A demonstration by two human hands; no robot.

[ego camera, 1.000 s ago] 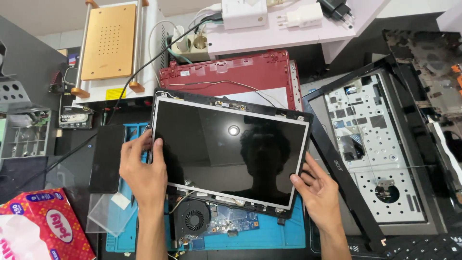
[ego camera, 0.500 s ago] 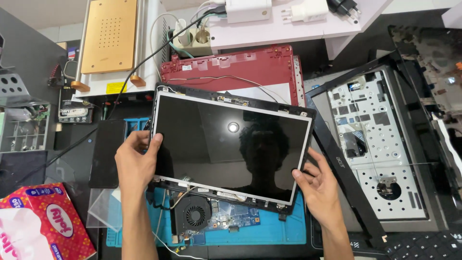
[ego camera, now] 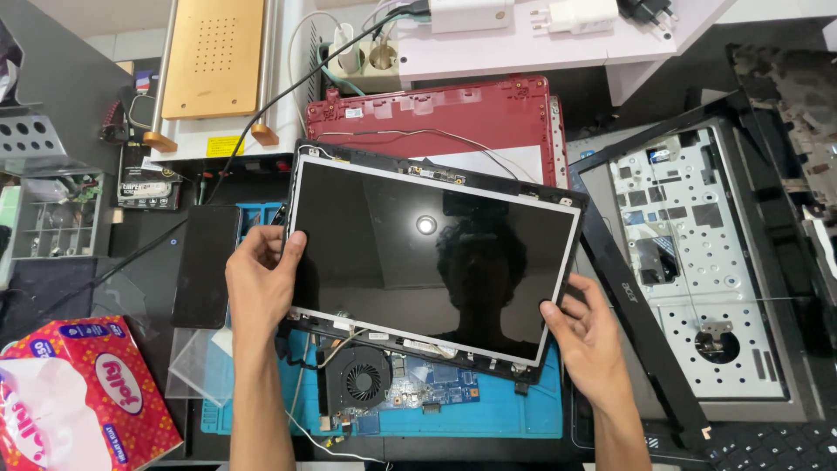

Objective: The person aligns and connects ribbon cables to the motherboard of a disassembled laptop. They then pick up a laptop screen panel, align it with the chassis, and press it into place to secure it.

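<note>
Cluttered repair bench, blue mat (ego camera: pixel 523 419) lower centre. Left hand (ego camera: pixel 261 279) and right hand (ego camera: pixel 586 336) clamp laptop screen (ego camera: pixel 427 262) edges, keeping fingers off glass, above fan (ego camera: pixel 362 381).

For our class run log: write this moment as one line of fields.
left hand: grips screen panel left edge | right hand: grips lower right corner | under panel: fan board, blue mat

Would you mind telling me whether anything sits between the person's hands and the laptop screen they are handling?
Nothing visible does. The left hand already grips the left edge of the laptop screen, and the right hand holds its lower right corner. The circuit board with fan lies underneath the screen, not between it and either hand.
</note>
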